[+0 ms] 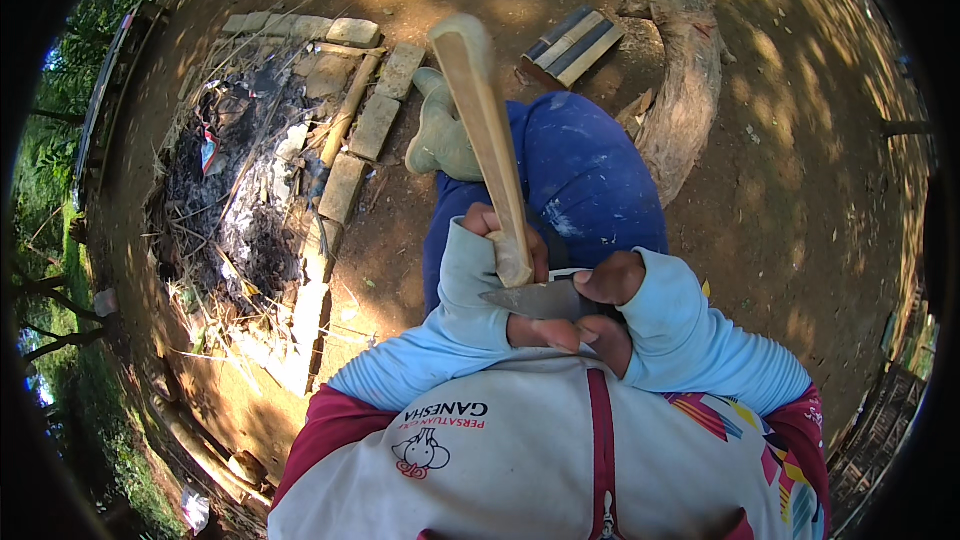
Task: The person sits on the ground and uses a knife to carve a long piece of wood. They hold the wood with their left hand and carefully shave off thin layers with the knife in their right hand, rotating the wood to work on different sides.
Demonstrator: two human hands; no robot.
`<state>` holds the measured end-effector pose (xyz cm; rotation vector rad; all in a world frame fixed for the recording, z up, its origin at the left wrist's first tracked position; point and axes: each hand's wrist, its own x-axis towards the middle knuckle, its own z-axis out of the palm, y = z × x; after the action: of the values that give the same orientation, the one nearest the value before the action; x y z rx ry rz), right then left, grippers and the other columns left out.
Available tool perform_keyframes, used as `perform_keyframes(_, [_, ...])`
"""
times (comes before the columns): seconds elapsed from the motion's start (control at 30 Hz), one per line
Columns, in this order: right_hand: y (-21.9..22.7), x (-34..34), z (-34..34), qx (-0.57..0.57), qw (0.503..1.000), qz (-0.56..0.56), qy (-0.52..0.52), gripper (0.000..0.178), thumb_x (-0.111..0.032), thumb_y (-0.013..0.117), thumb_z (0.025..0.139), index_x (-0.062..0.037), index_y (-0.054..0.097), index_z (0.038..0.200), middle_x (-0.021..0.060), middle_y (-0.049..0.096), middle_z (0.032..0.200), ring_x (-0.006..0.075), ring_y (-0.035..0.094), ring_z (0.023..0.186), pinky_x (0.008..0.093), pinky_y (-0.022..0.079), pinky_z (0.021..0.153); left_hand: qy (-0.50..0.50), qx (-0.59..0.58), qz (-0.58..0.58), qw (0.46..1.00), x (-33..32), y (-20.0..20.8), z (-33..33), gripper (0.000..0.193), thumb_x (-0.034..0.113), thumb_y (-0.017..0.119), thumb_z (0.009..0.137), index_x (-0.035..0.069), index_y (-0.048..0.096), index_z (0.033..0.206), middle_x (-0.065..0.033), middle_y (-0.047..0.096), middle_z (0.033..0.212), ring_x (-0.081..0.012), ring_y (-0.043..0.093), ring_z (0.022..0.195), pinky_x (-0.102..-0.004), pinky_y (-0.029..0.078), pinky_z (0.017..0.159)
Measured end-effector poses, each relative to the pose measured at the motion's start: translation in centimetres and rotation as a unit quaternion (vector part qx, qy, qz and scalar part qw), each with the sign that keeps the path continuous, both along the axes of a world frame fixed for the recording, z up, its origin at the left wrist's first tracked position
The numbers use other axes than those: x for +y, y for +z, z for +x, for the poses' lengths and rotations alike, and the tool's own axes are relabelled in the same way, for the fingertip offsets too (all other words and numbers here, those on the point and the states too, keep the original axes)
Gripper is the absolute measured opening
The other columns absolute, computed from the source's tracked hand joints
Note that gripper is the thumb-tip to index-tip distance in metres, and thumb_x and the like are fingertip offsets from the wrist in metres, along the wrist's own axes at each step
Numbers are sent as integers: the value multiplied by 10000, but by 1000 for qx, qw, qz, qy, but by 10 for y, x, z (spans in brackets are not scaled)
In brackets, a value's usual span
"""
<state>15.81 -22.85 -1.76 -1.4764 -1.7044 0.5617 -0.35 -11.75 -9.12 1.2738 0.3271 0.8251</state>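
Head view, lower centre of the frame: the left hand is wrapped around the base of a pale wooden stick, which slants up toward the top centre. Just beside it, the right hand is closed on a knife, blade lying against the stick's lower end. Beyond, blue trousers and 1 greenish boot. Farther, upper left, bricks edge an ash pile.

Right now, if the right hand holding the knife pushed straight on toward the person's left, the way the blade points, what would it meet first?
The right hand grips a grey metal knife whose blade points left. First in that line is the lower end of the pale wooden stick, then the left hand gripping it; depth is hard to judge.
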Motion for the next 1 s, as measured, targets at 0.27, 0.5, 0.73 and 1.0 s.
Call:
perform_keyframes(0.27, [0,6,-3,15,1000,9,5,354,-157,794,753,-5,640,1034,92,581,765,260,606,634,358,474,558,-4,-41,-16,999,2,-5,1,1024,486,971,409,60,397,1143,-26,542,850,-87,527,735,-228,434,642])
perform_keyframes(0.5, [1,16,-9,12,1000,9,17,376,-182,800,750,-16,647,1050,96,595,764,264,611,635,365,474,553,6,-35,-70,997,4,3,-4,1025,490,965,426,36,401,1152,-51,540,839,-113,541,730,-234,453,636])
perform_keyframes(0.73, [-1,26,-16,-9,1000,11,17,368,-216,790,762,-12,659,1040,101,598,757,270,615,629,373,477,549,50,-47,-130,989,1,13,-4,940,524,937,473,22,432,1086,-109,548,847,-143,548,713,-251,468,621])
perform_keyframes(1.0, [-1,31,-16,-26,1000,3,9,375,-199,794,757,-8,649,1046,114,605,760,283,625,648,375,489,568,28,-80,-100,991,6,-5,-7,907,348,998,449,66,429,1096,-34,513,881,-115,508,764,-256,430,666])
